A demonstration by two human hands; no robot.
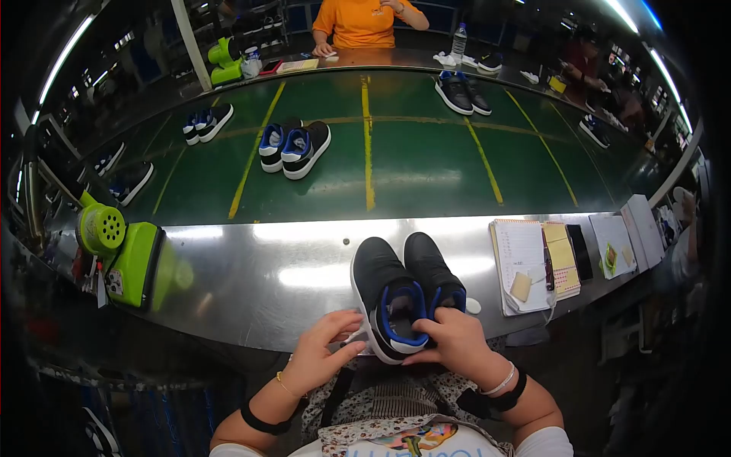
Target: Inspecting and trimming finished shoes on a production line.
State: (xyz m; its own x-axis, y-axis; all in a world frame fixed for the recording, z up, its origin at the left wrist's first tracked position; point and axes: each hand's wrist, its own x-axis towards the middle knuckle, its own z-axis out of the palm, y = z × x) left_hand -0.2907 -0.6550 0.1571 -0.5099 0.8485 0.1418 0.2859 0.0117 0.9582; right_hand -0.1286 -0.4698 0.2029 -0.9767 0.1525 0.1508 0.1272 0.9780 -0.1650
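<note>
A pair of black shoes with blue linings and white soles sits on the metal ledge just before me, toes pointing away. My right hand (pixel 457 343) grips the heel of the left shoe (pixel 379 266), thumb at the collar's inner edge and a finger low at the back. Part of the right shoe (pixel 428 263) is hidden behind that hand. On the other side, my left hand (pixel 333 343) is beside the left shoe's sole, thumb and fingers apart. Whether its fingertips touch the sole, I cannot tell.
Beyond the metal ledge (pixel 228 305) runs a green belt (pixel 411 183) with yellow lines, carrying several shoes (pixel 306 150). A lime-green machine (pixel 133 263) stands left. Notebooks (pixel 521 259) and a dark phone-like slab (pixel 579 251) lie right. A person in orange (pixel 364 27) sits opposite.
</note>
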